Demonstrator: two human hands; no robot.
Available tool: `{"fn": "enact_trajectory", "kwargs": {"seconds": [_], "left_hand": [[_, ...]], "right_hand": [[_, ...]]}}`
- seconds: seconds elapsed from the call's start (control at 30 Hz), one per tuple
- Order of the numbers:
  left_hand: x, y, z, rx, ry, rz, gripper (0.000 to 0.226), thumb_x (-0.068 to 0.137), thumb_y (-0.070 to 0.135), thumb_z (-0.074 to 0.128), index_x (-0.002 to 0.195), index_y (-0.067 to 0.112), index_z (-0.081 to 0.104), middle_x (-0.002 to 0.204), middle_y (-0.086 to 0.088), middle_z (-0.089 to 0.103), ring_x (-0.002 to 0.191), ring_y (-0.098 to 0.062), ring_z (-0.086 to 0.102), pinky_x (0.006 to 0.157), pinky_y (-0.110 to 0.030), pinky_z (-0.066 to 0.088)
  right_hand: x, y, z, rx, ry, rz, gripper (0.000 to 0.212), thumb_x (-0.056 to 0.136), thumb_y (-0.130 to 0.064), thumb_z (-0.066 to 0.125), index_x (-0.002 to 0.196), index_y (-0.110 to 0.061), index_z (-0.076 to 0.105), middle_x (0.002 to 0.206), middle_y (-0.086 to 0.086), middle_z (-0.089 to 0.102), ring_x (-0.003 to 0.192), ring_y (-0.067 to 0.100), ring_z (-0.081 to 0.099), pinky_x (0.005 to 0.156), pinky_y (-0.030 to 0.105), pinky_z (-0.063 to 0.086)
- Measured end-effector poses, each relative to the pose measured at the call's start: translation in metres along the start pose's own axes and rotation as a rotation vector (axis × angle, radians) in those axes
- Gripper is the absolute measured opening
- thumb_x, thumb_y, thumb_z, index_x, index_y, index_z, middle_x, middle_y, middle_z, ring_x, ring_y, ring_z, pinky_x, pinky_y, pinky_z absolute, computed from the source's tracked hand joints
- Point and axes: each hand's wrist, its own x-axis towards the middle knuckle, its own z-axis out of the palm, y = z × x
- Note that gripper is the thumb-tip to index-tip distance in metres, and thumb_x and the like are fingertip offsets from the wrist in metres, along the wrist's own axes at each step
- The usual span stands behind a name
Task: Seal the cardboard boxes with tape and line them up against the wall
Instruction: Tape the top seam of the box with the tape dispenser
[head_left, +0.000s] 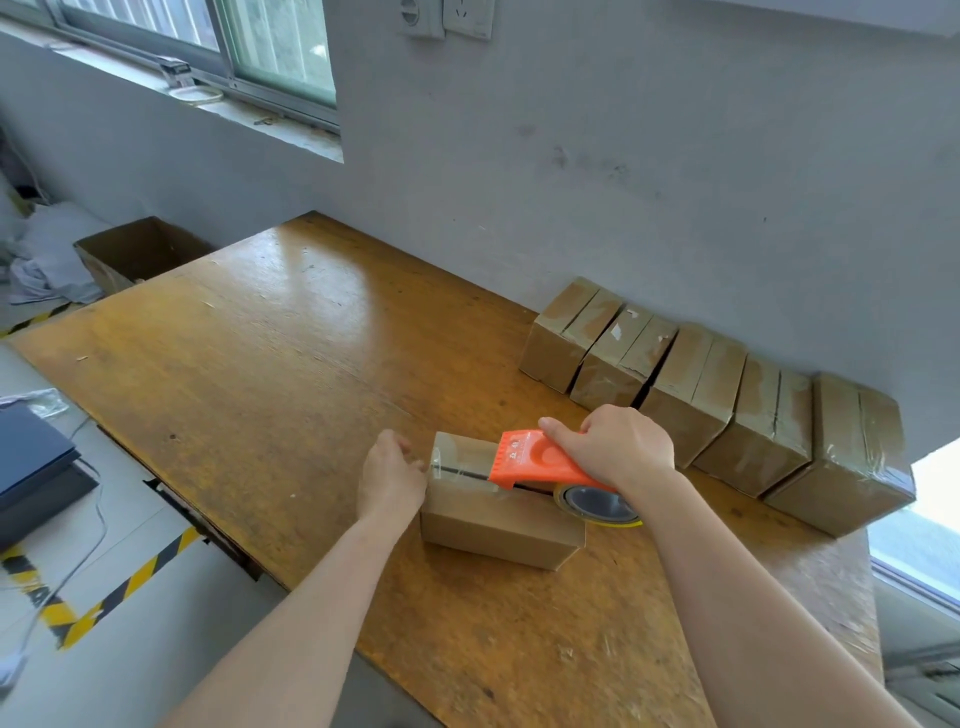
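Note:
A small cardboard box (498, 525) lies on the wooden table (260, 374) in front of me. My right hand (618, 447) grips an orange tape dispenser (540, 462) that rests on the box's top seam, its tape roll (597, 504) hanging over the right end. A strip of clear tape runs along the seam to the box's left end. There my left hand (389, 478) presses against the end of the box; its fingertips are hidden. Several taped boxes (711, 395) stand in a row against the grey wall (623, 182).
An open cardboard carton (140, 254) stands on the floor beyond the table's far left corner. A dark flat device (31, 467) with a cable lies at the left. Yellow-black floor tape (119, 587) runs beside the table.

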Motion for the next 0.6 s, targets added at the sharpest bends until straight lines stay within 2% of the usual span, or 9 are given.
{"fn": "enact_trajectory", "kwargs": {"seconds": [0.07, 0.13, 0.23, 0.3, 0.37, 0.43, 0.5, 0.6], "left_hand": [[-0.01, 0.013, 0.006, -0.08, 0.073, 0.114, 0.032, 0.101, 0.023, 0.047, 0.131, 0.011, 0.05, 0.13, -0.008, 0.056, 0.117, -0.022, 0.052, 0.093, -0.035, 0.044], [-0.021, 0.018, 0.016, -0.115, -0.017, 0.113, 0.046, 0.105, 0.032, 0.034, 0.148, 0.015, 0.036, 0.147, -0.008, 0.045, 0.135, -0.024, 0.041, 0.108, -0.039, 0.036], [-0.026, 0.012, 0.022, -0.078, -0.205, 0.074, 0.054, 0.106, 0.039, 0.023, 0.156, 0.027, 0.011, 0.156, -0.005, 0.033, 0.142, -0.026, 0.033, 0.112, -0.042, 0.031], [-0.02, 0.009, 0.019, -0.049, -0.269, 0.084, 0.055, 0.106, 0.04, 0.022, 0.156, 0.029, 0.003, 0.159, -0.004, 0.026, 0.144, -0.026, 0.028, 0.114, -0.044, 0.027], [-0.015, 0.007, 0.016, 0.07, -0.221, 0.223, 0.058, 0.106, 0.037, 0.025, 0.156, 0.025, -0.002, 0.164, 0.001, 0.007, 0.15, -0.018, 0.01, 0.121, -0.044, 0.012], [-0.011, 0.007, 0.014, 0.21, -0.157, 0.498, 0.059, 0.105, 0.032, 0.027, 0.155, 0.023, -0.004, 0.163, 0.008, -0.009, 0.148, -0.005, -0.01, 0.121, -0.039, -0.007], [-0.007, 0.011, 0.008, 0.389, -0.286, 0.685, 0.07, 0.095, 0.036, 0.03, 0.155, 0.024, -0.004, 0.163, 0.01, -0.01, 0.145, 0.0, -0.019, 0.12, -0.041, -0.015], [0.0, 0.019, 0.003, 0.75, -0.444, 0.704, 0.104, 0.082, 0.058, 0.052, 0.155, 0.019, -0.011, 0.163, 0.005, -0.007, 0.147, -0.009, -0.017, 0.118, -0.054, -0.013]], "right_hand": [[0.0, 0.0, 0.001, 0.001, 0.003, -0.003, 0.072, 0.087, -0.08, 0.034, 0.073, -0.018, 0.069, 0.068, -0.003, 0.066, 0.065, 0.015, 0.065, 0.064, 0.027, 0.054], [0.0, 0.001, 0.0, 0.014, 0.002, 0.0, 0.072, 0.087, -0.08, 0.033, 0.074, -0.018, 0.069, 0.068, -0.003, 0.066, 0.065, 0.015, 0.065, 0.064, 0.027, 0.053], [-0.001, 0.003, 0.002, 0.037, 0.006, 0.007, 0.071, 0.087, -0.079, 0.033, 0.074, -0.019, 0.068, 0.067, -0.003, 0.066, 0.065, 0.015, 0.065, 0.062, 0.026, 0.052], [-0.001, 0.003, 0.001, 0.041, 0.013, 0.006, 0.071, 0.087, -0.079, 0.033, 0.075, -0.019, 0.069, 0.068, -0.003, 0.066, 0.065, 0.014, 0.064, 0.059, 0.025, 0.05], [-0.001, 0.005, 0.0, 0.047, 0.005, 0.005, 0.071, 0.087, -0.079, 0.034, 0.076, -0.018, 0.069, 0.068, -0.003, 0.066, 0.064, 0.014, 0.064, 0.056, 0.024, 0.046], [0.0, 0.008, 0.0, 0.063, -0.002, 0.009, 0.071, 0.087, -0.079, 0.034, 0.076, -0.018, 0.07, 0.068, -0.003, 0.066, 0.064, 0.014, 0.064, 0.056, 0.024, 0.047], [0.001, 0.011, 0.0, 0.078, 0.0, 0.01, 0.072, 0.087, -0.08, 0.034, 0.076, -0.018, 0.07, 0.067, -0.003, 0.066, 0.065, 0.014, 0.065, 0.059, 0.025, 0.05], [0.002, 0.012, 0.0, 0.083, -0.004, -0.002, 0.072, 0.087, -0.079, 0.034, 0.077, -0.018, 0.07, 0.067, -0.003, 0.066, 0.065, 0.014, 0.065, 0.059, 0.025, 0.05]]}}
